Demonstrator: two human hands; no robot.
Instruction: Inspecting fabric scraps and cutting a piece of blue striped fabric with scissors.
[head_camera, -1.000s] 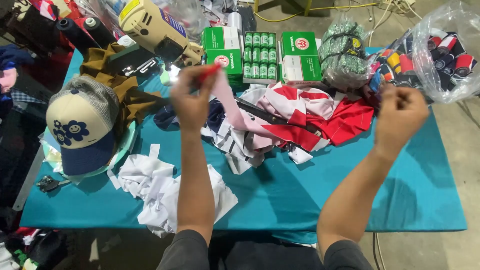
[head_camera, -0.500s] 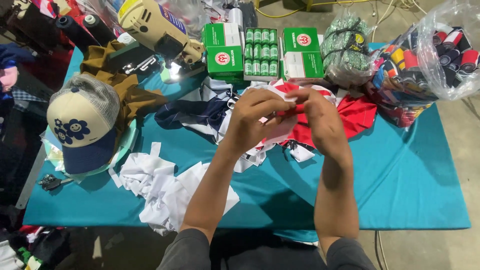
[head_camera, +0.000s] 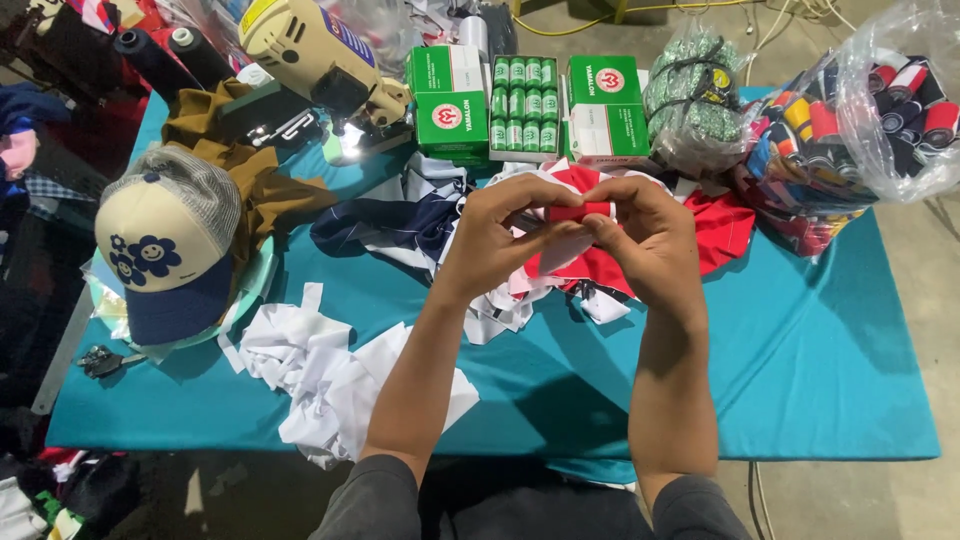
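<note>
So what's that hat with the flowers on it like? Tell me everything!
The trucker cap has a cream front panel with dark blue smiley flowers, a dark blue brim and grey mesh at the back. It looks like cloth and netting. It sits upright on a pale green round dish at the teal table's left edge, brim toward the person. Brown fabric lies behind it.

Both forearms are bare; dark grey sleeves, pushed up near the elbows, cover the upper arms. No rings show.
</note>
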